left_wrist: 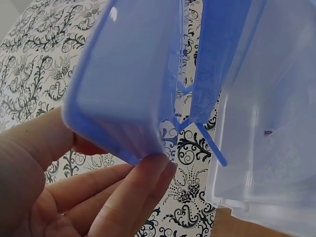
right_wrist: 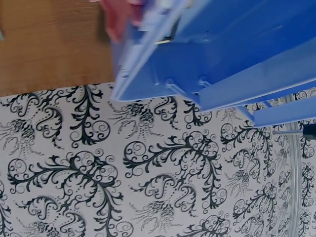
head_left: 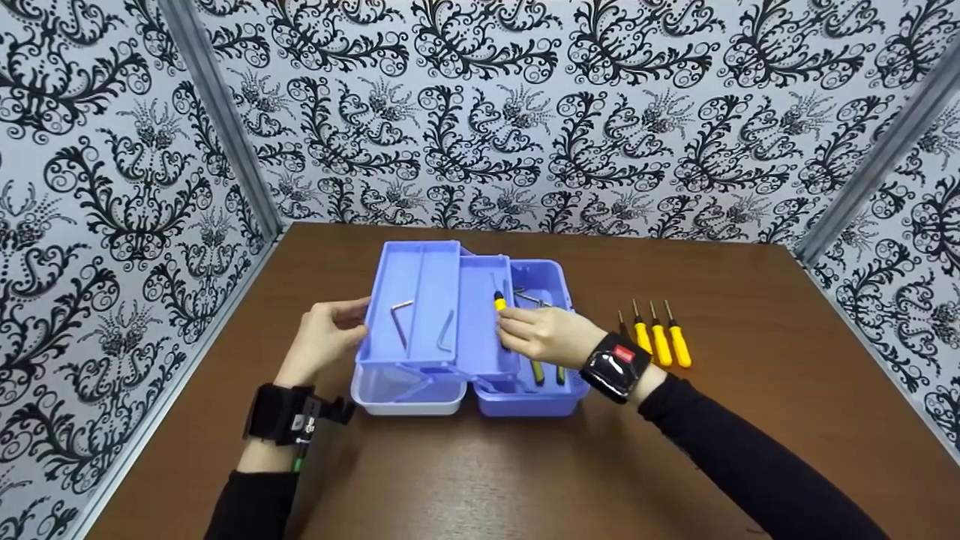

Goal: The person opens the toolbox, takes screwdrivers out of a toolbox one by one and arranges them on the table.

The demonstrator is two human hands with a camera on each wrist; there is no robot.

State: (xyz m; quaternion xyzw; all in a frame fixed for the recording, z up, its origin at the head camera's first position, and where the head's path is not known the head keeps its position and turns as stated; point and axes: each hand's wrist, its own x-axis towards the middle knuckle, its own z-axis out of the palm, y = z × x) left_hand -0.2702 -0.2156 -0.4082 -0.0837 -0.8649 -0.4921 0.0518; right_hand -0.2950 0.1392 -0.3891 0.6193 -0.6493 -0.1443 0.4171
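Observation:
A blue-purple cantilever toolbox (head_left: 529, 407) stands open on the table with its trays spread to the left. My left hand (head_left: 322, 337) grips the outer end of the upper tray (head_left: 435, 274), thumb on one side and fingers underneath in the left wrist view. Over the middle tray (head_left: 480, 330), my right hand (head_left: 551, 334) holds a yellow-and-black screwdriver (head_left: 500, 301), its shaft pointing to the back. The tip of that screwdriver (right_wrist: 308, 131) shows at the right edge of the right wrist view. Two L-shaped hex keys, one coppery (head_left: 400, 326) and one grey (head_left: 445, 331), lie in the upper tray.
Several yellow-handled screwdrivers (head_left: 661, 346) lie in a row on the brown table (head_left: 750, 420), right of the toolbox. Tools with yellowish handles (head_left: 538, 373) and a metal tool (head_left: 531, 298) lie in the toolbox's base. The whitish lid (head_left: 409, 409) sits beneath the upper tray. Patterned walls surround the table.

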